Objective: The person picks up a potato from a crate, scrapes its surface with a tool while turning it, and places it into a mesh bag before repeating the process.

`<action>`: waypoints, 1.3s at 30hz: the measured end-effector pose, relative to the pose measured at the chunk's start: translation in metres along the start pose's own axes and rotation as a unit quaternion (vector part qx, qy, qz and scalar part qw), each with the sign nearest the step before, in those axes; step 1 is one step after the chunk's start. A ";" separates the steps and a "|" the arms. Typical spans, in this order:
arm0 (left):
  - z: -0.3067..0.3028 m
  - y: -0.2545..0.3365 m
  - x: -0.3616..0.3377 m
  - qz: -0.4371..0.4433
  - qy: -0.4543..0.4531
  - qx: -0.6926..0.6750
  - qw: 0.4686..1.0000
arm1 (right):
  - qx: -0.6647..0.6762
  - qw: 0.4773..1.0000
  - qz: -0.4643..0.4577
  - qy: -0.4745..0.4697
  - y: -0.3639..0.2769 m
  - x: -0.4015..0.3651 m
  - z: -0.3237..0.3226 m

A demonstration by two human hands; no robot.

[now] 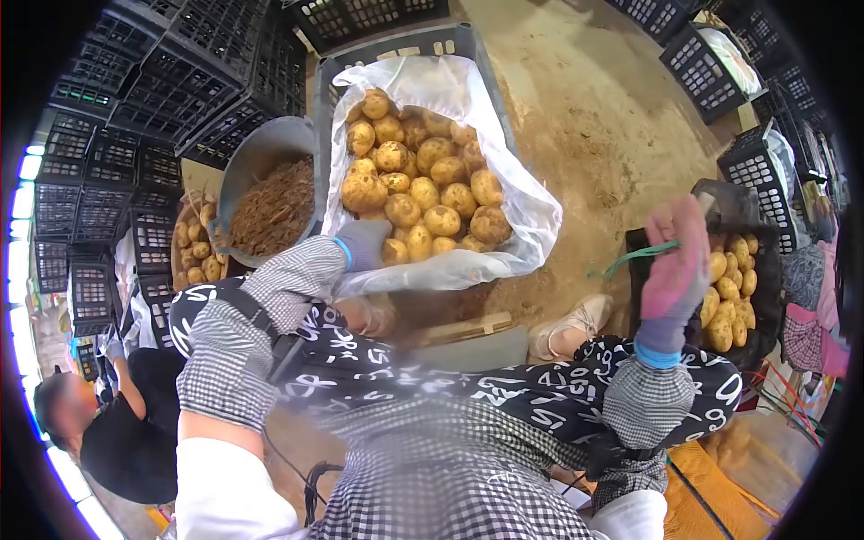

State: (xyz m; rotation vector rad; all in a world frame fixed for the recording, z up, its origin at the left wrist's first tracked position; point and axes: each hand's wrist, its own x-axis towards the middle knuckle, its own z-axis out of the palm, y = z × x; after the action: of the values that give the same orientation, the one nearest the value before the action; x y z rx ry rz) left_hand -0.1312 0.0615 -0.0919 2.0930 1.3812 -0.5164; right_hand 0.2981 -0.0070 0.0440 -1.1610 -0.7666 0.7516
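My left hand (367, 243), in a grey glove with a blue cuff, rests at the lower left edge of a crate (490, 99) lined with white plastic (531, 216). Yellow potatoes (423, 192) with soil on them fill the liner, and one touches my left fingertips, which are partly hidden. On the right, my right hand (673, 256), in a pink and grey glove, is raised beside a black crate (765, 319) of potatoes (727, 292). Its fingers are closed around a green strap (634, 259), whose loose end hangs to the left.
A bucket (236, 166) of brown soil (274, 207) stands left of the lined crate, beside a basket of potatoes (196, 243). Stacked black crates (153, 90) line the left. Another person (135, 405) is at the lower left. More crates (706, 72) stand at the upper right.
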 end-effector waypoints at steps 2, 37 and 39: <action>-0.015 0.007 -0.005 -0.027 0.000 -0.057 0.998 | -0.015 0.999 0.034 -0.030 0.004 -0.012 0.013; -0.033 0.151 -0.036 0.162 0.350 -0.426 0.819 | 0.078 0.834 0.378 -0.393 0.030 -0.083 0.097; -0.030 0.151 -0.039 0.139 0.324 -0.431 0.831 | 0.070 0.839 0.372 -0.391 0.029 -0.085 0.098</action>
State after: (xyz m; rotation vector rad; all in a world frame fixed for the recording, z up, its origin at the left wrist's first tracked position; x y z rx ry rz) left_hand -0.0075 0.0085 -0.0078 1.6480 1.2355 0.8863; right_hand 0.1671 -0.0219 0.0261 -0.9878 -0.8894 1.9889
